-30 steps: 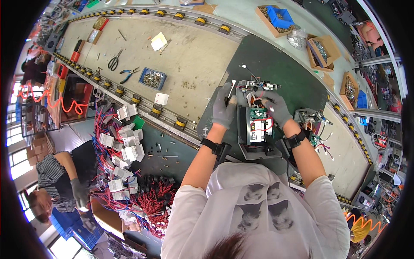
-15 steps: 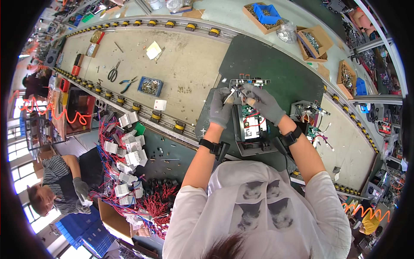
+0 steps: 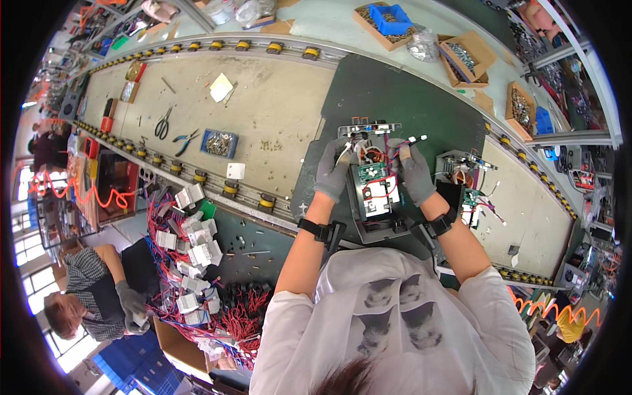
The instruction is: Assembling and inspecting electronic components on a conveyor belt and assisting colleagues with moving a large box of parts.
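Part-wired, by the look: green circuit board (image 3: 372,172) seated in the open chassis (image 3: 356,199) near the green mat's (image 3: 368,85) near edge; white-tipped plugs (image 3: 415,139) hang free, so connections likely remain. Left hand (image 3: 334,170) part-curled at a white lead (image 3: 343,153); right hand (image 3: 414,172) half-closed around wires (can't tell how firmly, either). Count: 2 chassis (other (image 3: 463,173) at mat's right edge), 1 scissors (image 3: 164,124), 1 pliers (image 3: 184,144).
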`<state>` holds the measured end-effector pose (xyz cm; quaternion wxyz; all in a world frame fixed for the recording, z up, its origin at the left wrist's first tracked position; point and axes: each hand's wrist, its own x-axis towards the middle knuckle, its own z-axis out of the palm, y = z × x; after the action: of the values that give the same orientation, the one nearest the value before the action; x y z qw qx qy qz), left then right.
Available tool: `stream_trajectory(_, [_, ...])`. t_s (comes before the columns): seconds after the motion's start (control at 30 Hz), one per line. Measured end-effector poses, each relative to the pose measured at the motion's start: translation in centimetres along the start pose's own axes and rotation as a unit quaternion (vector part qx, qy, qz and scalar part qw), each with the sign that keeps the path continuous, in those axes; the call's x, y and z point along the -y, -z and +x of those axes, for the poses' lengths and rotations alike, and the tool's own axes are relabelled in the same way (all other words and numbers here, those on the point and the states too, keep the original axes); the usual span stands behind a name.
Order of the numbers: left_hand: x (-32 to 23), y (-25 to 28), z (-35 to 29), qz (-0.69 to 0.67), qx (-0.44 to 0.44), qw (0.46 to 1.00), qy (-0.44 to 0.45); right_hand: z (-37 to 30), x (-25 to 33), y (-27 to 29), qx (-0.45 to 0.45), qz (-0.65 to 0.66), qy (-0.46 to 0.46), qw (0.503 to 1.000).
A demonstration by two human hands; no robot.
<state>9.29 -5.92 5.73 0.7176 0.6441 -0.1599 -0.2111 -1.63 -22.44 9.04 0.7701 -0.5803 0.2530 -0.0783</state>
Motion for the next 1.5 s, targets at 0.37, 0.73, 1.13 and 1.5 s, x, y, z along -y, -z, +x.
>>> stream_trajectory(0.37, [-1.5,-0.5,0.3,0.056,0.099,0.993,0.013,1.7,1.7,2.0,-0.12,0.119,0.037,0.985])
stream_trajectory(0.73, [-4.0,-3.3,2.2,0.364,0.128,0.913,0.135,2.1,1.5,2.8,-0.131,-0.014,-0.042,0.99])
stream_trajectory(1.13, [-2.1,-3.4,1.8,0.33,0.112,0.937,0.04,3.9,-2.5,1.2,-0.089,-0.49,0.083,0.863])
stream_trajectory(1.5, [-2.2,-3.8,1.4,0.343,0.079,0.935,0.03,6.3,-5.0,1.2,-0.068,-0.586,0.028,0.807])
